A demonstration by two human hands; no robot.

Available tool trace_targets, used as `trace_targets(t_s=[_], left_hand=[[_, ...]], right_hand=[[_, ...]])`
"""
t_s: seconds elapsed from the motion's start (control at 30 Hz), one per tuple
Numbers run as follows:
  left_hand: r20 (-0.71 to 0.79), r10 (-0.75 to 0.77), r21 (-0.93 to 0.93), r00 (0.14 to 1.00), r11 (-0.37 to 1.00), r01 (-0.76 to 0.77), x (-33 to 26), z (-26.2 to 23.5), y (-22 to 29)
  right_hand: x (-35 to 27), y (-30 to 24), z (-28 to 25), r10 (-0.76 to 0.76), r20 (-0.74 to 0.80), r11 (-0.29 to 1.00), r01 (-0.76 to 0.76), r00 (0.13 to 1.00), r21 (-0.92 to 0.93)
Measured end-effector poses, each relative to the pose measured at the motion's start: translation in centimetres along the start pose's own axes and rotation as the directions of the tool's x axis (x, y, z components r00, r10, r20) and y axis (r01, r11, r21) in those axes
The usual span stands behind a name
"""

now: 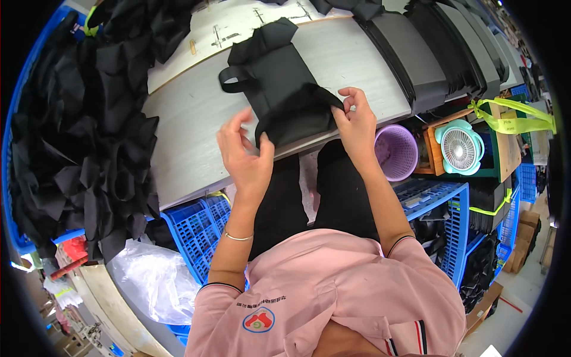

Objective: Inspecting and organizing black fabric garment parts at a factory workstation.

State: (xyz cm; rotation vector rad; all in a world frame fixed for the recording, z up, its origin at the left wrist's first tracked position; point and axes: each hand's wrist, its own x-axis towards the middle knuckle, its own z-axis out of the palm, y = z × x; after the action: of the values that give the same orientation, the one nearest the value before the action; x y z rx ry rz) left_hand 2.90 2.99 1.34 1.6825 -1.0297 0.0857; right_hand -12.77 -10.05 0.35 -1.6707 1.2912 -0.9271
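A black fabric bag piece (279, 83) with a strap loop lies on the grey worktable (190, 119), its near end folded up at the table's front edge. My left hand (245, 153) pinches the left corner of that folded end between thumb and fingers. My right hand (355, 122) grips the right corner of the same end, fingers curled over the cloth. Both hands hold the fabric slightly raised off the table.
A large heap of black fabric pieces (77, 131) fills the left side. A row of stacked black pieces (428, 47) lies at the back right. A purple basket (395, 153), a small teal fan (460, 147) and blue crates (199, 229) sit below the table.
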Motion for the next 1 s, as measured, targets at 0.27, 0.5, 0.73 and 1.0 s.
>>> trace_targets(t_s=[0.27,0.5,0.73,1.0], left_hand=[[0.355,-0.025,0.0,0.935,1.0,0.027,4.1,4.4,-0.4],[0.459,-0.025,0.144,0.888,0.988,-0.046,6.3,8.3,-2.7],[0.505,-0.097,0.028,0.858,0.995,0.096,9.3,7.7,-3.7],[0.262,-0.246,-0.248,0.933,0.917,0.311,4.3,1.4,-3.7]], right_hand=[[-2.1,0.3,0.4,-0.095,0.082,0.986,0.105,0.992,-0.131],[-2.2,0.6,-1.3,0.197,0.277,0.803,-0.317,0.941,0.505],[-1.6,0.7,-4.3,0.096,0.106,0.903,-0.131,0.99,0.409],[10.8,5.9,-11.7,-0.614,-0.186,0.56,0.258,0.767,-0.787]])
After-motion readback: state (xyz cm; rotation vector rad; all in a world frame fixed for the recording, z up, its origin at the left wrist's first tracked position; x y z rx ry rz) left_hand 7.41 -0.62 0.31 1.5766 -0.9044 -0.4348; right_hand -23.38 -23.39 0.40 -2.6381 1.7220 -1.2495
